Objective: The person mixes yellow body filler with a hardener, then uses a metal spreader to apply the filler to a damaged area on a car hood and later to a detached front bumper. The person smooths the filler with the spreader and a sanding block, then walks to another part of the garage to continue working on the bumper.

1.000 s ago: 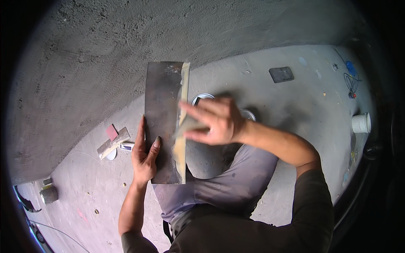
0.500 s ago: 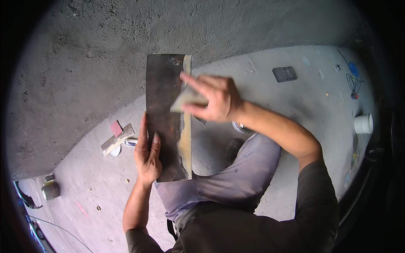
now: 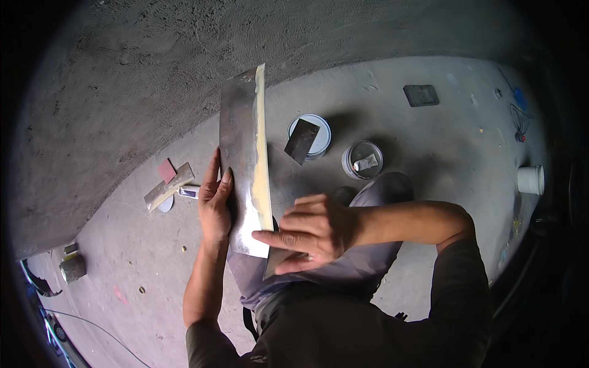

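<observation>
In front of me stands a long dark metal panel [image 3: 238,132], tilted, with a strip of cream-coloured putty [image 3: 262,165] along its right edge. My left hand [image 3: 216,211] grips the panel's left edge, thumb on the face and fingers behind. At the near right corner, my right hand [image 3: 316,230] pinches a thin dark putty scraper [image 3: 275,260], its index finger stretched across toward the panel. The hand covers much of the scraper. The panel's near end is over my lap.
Ahead stand a lidded tin [image 3: 324,140] with a dark plate [image 3: 299,142] on top, and a tin [image 3: 348,157] bearing a white tube [image 3: 366,162]. A putty-smeared blade [image 3: 161,197] and pink piece [image 3: 166,170] lie left. A dark sheet [image 3: 421,95] and white bucket [image 3: 530,180] are right.
My right hand has moved down from the panel's upper middle to its near right corner with the scraper. The panel has turned and tilted, and both tins now show fully.
</observation>
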The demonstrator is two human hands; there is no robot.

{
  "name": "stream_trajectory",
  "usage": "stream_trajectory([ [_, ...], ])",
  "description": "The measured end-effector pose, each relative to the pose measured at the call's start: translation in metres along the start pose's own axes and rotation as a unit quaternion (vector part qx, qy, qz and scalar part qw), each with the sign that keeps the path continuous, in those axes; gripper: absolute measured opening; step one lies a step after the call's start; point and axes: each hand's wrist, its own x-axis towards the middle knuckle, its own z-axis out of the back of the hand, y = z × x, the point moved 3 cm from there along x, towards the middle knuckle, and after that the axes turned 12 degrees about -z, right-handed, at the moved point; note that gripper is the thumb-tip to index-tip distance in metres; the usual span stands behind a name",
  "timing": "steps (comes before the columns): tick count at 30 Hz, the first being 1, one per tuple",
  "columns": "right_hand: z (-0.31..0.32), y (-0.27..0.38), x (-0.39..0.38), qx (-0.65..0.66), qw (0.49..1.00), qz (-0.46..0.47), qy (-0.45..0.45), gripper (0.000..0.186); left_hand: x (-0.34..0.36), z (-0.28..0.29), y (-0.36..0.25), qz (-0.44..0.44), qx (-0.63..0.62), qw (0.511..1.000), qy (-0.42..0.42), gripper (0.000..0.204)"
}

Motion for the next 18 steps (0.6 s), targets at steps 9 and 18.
stream_trajectory([
  [9,-0.014,-0.024,-0.009,0.038,0.995,-0.086,-0.041,0.069,-0.008,0.005,0.021,0.067,-0.077,0.994,-0.046,0.056],
  [18,-0.018,0.000,0.008,0.069,0.993,-0.095,0.006,0.080,-0.017,0.007,0.035,0.080,-0.078,0.992,-0.061,0.055],
])
